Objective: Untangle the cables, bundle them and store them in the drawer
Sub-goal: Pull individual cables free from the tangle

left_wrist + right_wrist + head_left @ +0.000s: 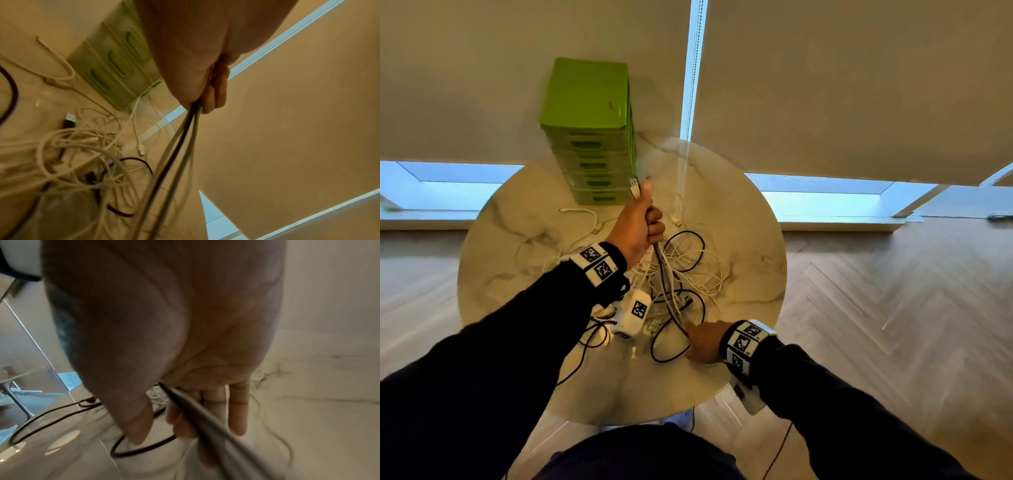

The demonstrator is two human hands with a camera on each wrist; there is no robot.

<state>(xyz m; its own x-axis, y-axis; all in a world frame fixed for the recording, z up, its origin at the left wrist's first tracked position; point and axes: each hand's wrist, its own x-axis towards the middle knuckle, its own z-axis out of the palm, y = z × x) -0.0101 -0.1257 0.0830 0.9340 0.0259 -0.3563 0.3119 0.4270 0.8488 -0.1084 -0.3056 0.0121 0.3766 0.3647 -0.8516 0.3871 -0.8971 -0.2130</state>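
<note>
A tangle of white and black cables (688,274) (82,162) lies on the round marble table (739,257). My left hand (643,222) (205,91) is raised above the pile, thumb up, gripping a few white and black strands (664,270) (174,154); a white USB plug (634,186) sticks out above the fist. The strands run taut down to my right hand (703,342) (185,418), low at the near side of the pile. They cross its palm (216,423) while its fingers stay nearly straight. The green drawer unit (589,137) (115,65) stands at the table's far side, all drawers closed.
A loose black USB plug (69,121) lies by the pile. A black cable (582,359) hangs over the table's near left edge. Roller blinds (859,85) and low windows are behind the table, with herringbone wood floor (893,308) around it.
</note>
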